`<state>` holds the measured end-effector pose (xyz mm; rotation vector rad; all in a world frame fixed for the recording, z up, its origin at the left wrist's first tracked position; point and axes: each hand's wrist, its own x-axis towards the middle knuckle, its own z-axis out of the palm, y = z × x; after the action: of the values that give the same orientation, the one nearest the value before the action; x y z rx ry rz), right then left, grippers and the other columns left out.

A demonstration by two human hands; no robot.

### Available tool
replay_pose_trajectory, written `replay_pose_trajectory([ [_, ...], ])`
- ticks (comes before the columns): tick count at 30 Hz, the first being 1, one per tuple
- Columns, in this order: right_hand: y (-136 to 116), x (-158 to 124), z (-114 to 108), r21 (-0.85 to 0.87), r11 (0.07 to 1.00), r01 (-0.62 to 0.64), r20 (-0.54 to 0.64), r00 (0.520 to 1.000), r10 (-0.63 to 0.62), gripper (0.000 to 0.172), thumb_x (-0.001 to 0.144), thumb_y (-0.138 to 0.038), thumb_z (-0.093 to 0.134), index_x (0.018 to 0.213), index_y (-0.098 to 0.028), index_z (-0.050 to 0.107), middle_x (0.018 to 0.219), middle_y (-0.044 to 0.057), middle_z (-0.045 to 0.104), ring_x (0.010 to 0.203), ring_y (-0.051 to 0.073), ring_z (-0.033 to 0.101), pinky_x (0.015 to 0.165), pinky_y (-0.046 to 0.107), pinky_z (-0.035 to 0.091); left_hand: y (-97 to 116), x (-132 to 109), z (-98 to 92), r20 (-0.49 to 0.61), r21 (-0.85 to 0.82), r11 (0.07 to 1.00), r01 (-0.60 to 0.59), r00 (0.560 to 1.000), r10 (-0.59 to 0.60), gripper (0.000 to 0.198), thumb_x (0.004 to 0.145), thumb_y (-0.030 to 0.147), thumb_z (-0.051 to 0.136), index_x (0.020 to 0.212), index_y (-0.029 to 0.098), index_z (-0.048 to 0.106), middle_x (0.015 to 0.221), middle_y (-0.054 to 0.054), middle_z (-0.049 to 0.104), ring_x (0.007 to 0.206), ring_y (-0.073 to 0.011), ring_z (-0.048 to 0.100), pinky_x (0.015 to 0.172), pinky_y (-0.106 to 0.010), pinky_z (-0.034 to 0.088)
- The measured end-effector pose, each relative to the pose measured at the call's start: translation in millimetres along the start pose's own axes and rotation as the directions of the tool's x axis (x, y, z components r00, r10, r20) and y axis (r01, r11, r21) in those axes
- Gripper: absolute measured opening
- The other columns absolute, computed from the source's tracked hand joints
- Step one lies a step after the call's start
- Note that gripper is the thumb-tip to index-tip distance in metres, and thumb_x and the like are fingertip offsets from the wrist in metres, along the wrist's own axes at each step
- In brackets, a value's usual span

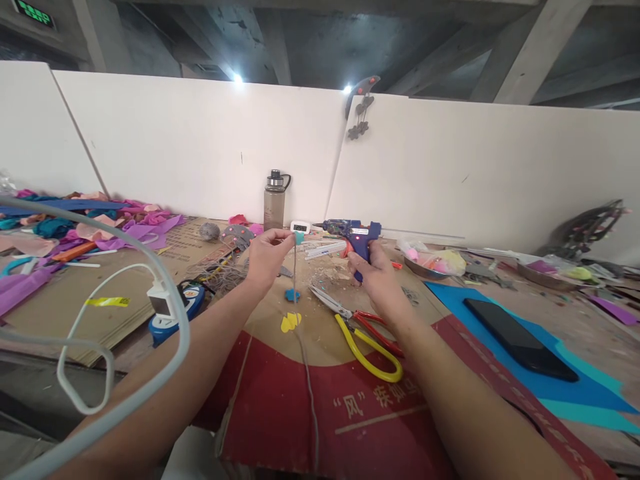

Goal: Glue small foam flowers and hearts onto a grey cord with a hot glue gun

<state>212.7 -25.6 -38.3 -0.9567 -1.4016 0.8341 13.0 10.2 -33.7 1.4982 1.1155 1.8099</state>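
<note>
Between the thumb and fingers of my left hand (270,257) is a small teal felt piece (299,237), pinched at the top of a grey cord (306,363). The cord hangs down past a blue felt flower (293,295) and yellow felt pieces (290,323), then runs over the red cardboard. My right hand (375,270) is wrapped round the handle of a blue hot glue gun (357,233). Its nozzle points left toward the teal piece, a short gap apart. Below my right hand lie scissors (370,340) with yellow and red handles, blades apart.
A water bottle (275,203) and a small digital display (301,228) stand at the back. A phone (517,337) rests on blue felt sheets (595,383) at right. Left are felt scraps (100,227), a tape measure (175,320) and a white cable (173,287) crossing the foreground.
</note>
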Motion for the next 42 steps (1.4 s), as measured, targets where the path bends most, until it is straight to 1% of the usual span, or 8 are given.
replay_pose_trajectory([
  [6,8.0,9.3,-5.4,0.159,0.980,-0.117,-0.060,0.990,0.128,0.034,0.067,-0.037,0.066,0.090,-0.025,0.044,0.078,-0.004,0.056,0.053,0.007,0.041,0.039,0.019,0.028,0.6,-1.5,1.1,0.023,0.007,0.999,-0.046,0.999,0.046,0.017,0.071,0.031,0.065,0.074,0.016,0.069,0.067,0.000,0.064,0.058,-0.0098,0.052,0.055,-0.021,0.040],
  [14,40.4,18.4,-18.9,-0.337,0.880,-0.334,-0.060,0.941,0.334,0.019,0.070,-0.034,0.061,0.068,-0.022,0.047,0.062,0.004,0.060,0.050,0.015,0.049,0.046,0.028,0.038,1.1,-4.6,3.0,0.091,0.040,0.990,-0.132,0.988,0.128,0.014,0.075,0.029,0.063,0.077,0.016,0.068,0.067,0.000,0.062,0.058,-0.0091,0.051,0.054,-0.020,0.040],
  [21,19.2,10.8,-12.9,-0.651,0.753,-0.093,-0.200,0.978,-0.053,0.019,0.073,-0.032,0.059,0.068,-0.023,0.043,0.083,0.011,0.059,0.095,0.029,0.055,0.088,0.045,0.040,11.2,-12.2,5.8,0.133,0.321,0.809,-0.492,0.869,0.476,0.005,0.074,0.016,0.061,0.076,0.018,0.065,0.075,-0.001,0.063,0.056,-0.0083,0.049,0.055,-0.022,0.042],
  [25,-6.2,-8.3,20.2,-0.033,0.999,0.024,-0.009,1.000,-0.024,0.023,0.078,-0.042,0.057,0.084,-0.024,0.044,0.088,0.003,0.060,0.088,0.020,0.059,0.085,0.039,0.044,14.4,-15.8,8.3,0.264,0.370,0.610,-0.700,0.709,0.654,0.011,0.072,0.009,0.059,0.078,0.018,0.063,0.087,-0.005,0.065,0.079,-0.0140,0.060,0.072,-0.027,0.049],
  [28,-16.9,-19.2,38.7,0.400,0.903,-0.156,0.156,0.983,0.101,0.034,0.071,-0.039,0.066,0.087,-0.025,0.040,0.091,-0.001,0.061,0.080,0.015,0.062,0.081,0.035,0.047,15.6,-18.6,10.9,0.308,0.361,0.547,-0.755,0.651,0.694,0.011,0.073,0.008,0.059,0.078,0.018,0.061,0.089,-0.007,0.065,0.093,-0.0179,0.060,0.085,-0.033,0.049],
  [32,-16.0,-20.7,41.3,0.471,0.851,-0.233,0.206,0.967,0.151,0.042,0.067,-0.036,0.072,0.092,-0.026,0.039,0.069,-0.008,0.054,0.058,0.011,0.053,0.068,0.031,0.049,18.5,-23.1,14.5,0.299,0.359,0.614,-0.703,0.710,0.638,0.012,0.071,0.007,0.059,0.075,0.018,0.061,0.088,-0.004,0.066,0.083,-0.0154,0.061,0.075,-0.029,0.049],
  [36,-7.7,-14.2,33.6,0.282,0.957,-0.070,0.066,0.996,0.054,0.028,0.072,-0.031,0.064,0.089,-0.025,0.043,0.067,-0.008,0.045,0.053,0.009,0.041,0.052,0.024,0.041,21.3,-28.0,16.8,0.281,0.393,0.737,-0.550,0.835,0.474,0.008,0.071,0.012,0.060,0.074,0.018,0.063,0.066,0.002,0.061,0.055,-0.0092,0.051,0.057,-0.024,0.042],
  [42,-7.0,-9.5,26.8,-0.101,0.983,0.154,-0.027,0.987,-0.158,0.010,0.080,-0.029,0.054,0.076,-0.021,0.051,0.069,-0.003,0.049,0.061,0.012,0.043,0.057,0.026,0.037,22.5,-34.0,21.1,0.271,0.222,0.944,-0.244,0.946,0.180,0.008,0.074,0.023,0.062,0.079,0.017,0.062,0.065,0.001,0.063,0.057,-0.0108,0.059,0.055,-0.023,0.047],
])
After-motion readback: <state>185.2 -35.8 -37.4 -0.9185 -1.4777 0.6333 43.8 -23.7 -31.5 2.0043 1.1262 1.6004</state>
